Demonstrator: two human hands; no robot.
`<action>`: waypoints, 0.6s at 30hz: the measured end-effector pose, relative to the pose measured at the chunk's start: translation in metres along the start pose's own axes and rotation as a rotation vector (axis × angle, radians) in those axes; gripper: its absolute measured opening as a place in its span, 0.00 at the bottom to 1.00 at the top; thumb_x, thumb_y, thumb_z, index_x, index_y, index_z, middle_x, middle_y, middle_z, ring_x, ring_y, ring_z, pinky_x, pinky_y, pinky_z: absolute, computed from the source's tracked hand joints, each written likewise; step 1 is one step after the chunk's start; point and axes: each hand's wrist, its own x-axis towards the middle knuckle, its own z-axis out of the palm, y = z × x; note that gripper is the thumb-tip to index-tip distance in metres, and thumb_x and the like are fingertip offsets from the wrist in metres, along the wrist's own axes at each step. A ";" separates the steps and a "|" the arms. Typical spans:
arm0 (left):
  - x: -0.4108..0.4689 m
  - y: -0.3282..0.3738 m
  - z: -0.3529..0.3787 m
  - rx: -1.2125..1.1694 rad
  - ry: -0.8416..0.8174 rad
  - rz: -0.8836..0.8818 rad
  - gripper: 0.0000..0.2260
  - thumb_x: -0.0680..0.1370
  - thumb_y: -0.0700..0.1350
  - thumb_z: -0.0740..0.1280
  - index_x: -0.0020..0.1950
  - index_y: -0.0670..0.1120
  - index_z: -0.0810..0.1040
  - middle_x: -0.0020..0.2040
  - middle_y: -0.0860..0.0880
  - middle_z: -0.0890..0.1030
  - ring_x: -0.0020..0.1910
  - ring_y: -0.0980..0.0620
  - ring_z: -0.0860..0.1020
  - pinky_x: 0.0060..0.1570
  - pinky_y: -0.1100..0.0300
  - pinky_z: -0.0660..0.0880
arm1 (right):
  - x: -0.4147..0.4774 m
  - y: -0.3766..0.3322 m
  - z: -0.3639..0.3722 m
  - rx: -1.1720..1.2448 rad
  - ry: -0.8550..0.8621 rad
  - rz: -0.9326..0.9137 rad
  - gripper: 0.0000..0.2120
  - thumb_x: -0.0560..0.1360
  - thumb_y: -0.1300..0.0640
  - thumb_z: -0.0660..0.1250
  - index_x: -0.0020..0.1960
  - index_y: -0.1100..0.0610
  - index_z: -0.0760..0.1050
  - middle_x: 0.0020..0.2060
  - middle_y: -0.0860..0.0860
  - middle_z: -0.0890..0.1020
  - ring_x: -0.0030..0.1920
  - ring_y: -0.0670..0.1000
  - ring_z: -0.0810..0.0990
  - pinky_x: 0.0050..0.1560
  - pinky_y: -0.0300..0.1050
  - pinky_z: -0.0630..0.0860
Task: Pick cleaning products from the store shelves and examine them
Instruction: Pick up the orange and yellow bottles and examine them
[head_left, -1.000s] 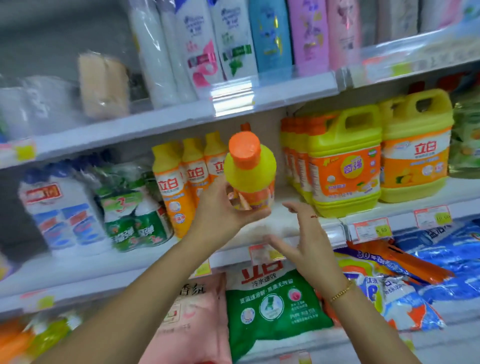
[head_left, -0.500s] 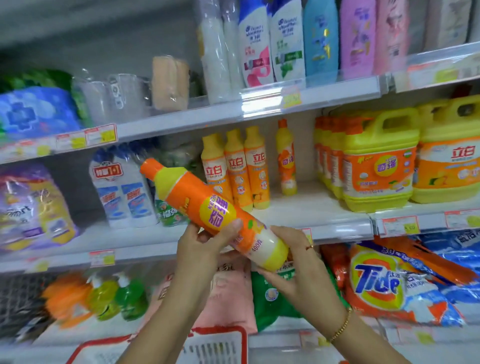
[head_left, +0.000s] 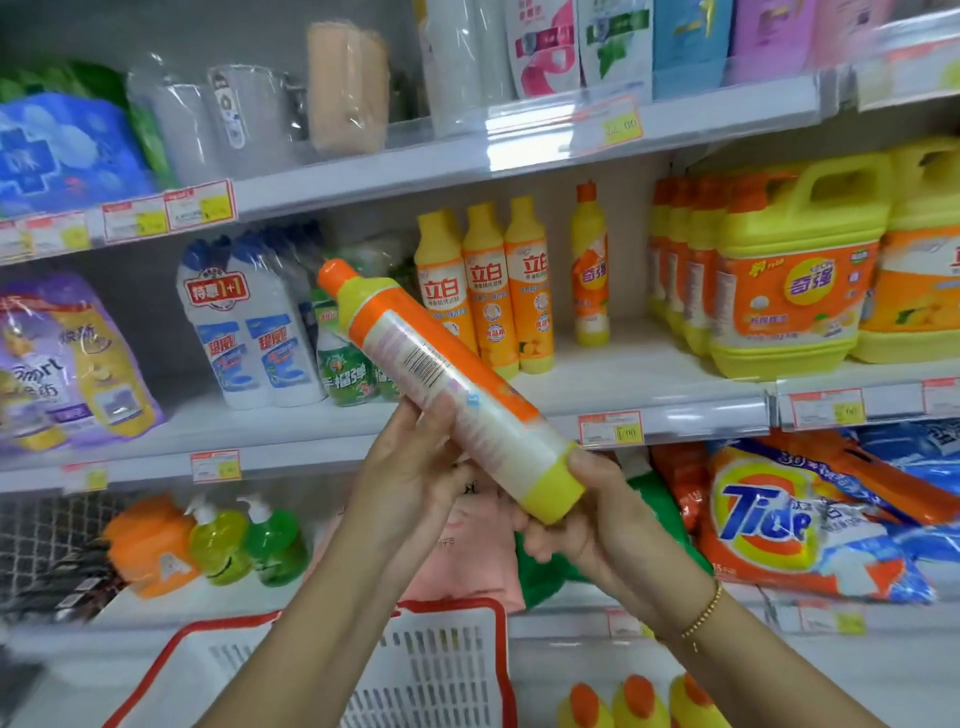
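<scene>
Filling the frame, the store shelves (head_left: 649, 400) carry rows of yellow detergent jugs (head_left: 795, 270) at right and slim dish-soap bottles (head_left: 488, 291) at centre. The person has rolled the picked dish-soap bottle (head_left: 447, 379) since half a second ago: its front logo is gone, and the back label with its barcode now faces the camera, so the examining is likely under way. It lies tilted across the centre, orange cap upper left. The left hand (head_left: 415, 467) clamps its middle; the right hand (head_left: 587, 525) grips its yellow base.
</scene>
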 end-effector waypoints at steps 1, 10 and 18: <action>0.000 -0.001 -0.002 -0.028 0.002 -0.002 0.30 0.63 0.50 0.78 0.62 0.45 0.75 0.53 0.46 0.83 0.50 0.49 0.82 0.46 0.54 0.81 | 0.000 0.001 0.001 0.080 -0.029 0.078 0.44 0.56 0.37 0.77 0.58 0.67 0.70 0.31 0.62 0.79 0.24 0.53 0.78 0.25 0.40 0.75; -0.006 -0.008 -0.013 0.202 0.247 0.062 0.23 0.66 0.46 0.72 0.60 0.45 0.77 0.52 0.44 0.84 0.48 0.45 0.83 0.36 0.58 0.79 | 0.002 -0.003 0.021 -1.419 0.213 -0.323 0.29 0.68 0.38 0.70 0.64 0.49 0.69 0.51 0.46 0.79 0.49 0.45 0.79 0.43 0.43 0.75; -0.002 0.005 -0.017 0.307 0.140 -0.010 0.18 0.68 0.51 0.69 0.55 0.46 0.77 0.42 0.51 0.85 0.41 0.53 0.83 0.42 0.56 0.80 | 0.000 -0.008 0.009 -1.156 0.085 -0.126 0.22 0.67 0.42 0.73 0.54 0.54 0.74 0.45 0.46 0.83 0.44 0.44 0.81 0.43 0.39 0.76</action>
